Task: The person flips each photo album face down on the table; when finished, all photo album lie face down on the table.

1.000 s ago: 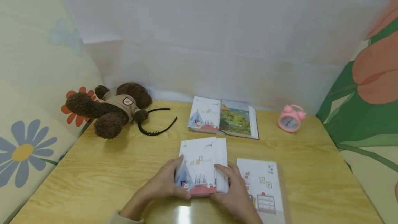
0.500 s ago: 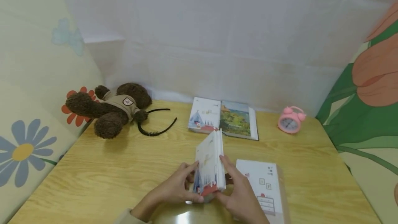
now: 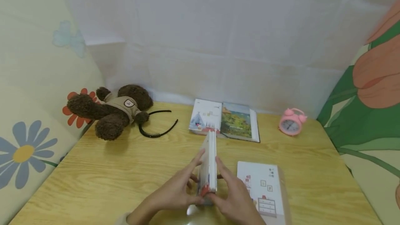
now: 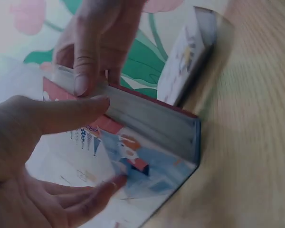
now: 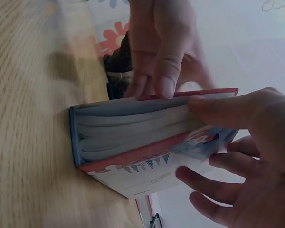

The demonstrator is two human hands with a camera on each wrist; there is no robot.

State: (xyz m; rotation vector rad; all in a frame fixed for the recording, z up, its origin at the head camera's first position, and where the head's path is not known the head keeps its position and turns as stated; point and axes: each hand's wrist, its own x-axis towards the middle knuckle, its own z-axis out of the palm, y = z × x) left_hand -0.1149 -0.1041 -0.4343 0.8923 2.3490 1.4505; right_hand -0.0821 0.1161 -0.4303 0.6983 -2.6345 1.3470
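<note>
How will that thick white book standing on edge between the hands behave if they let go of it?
The thick white book with the tent picture would probably tip over, since it stands on a narrow edge on the smooth wooden table, steadied by the left hand and right hand. It looks fairly stiff, though its pages bulge loosely and might splay.

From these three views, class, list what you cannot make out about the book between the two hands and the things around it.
- Book cover text: head view, too small and edge-on; wrist views, blurred.
- Book's far cover: head view, hidden behind the right hand.
- Left hand fingertips: head view, partly hidden by the book.
- Pink clock time: head view, too small.
- Flat book near corner: head view, covered by the right hand.
- Teddy bear face: head view, turned away.
</note>
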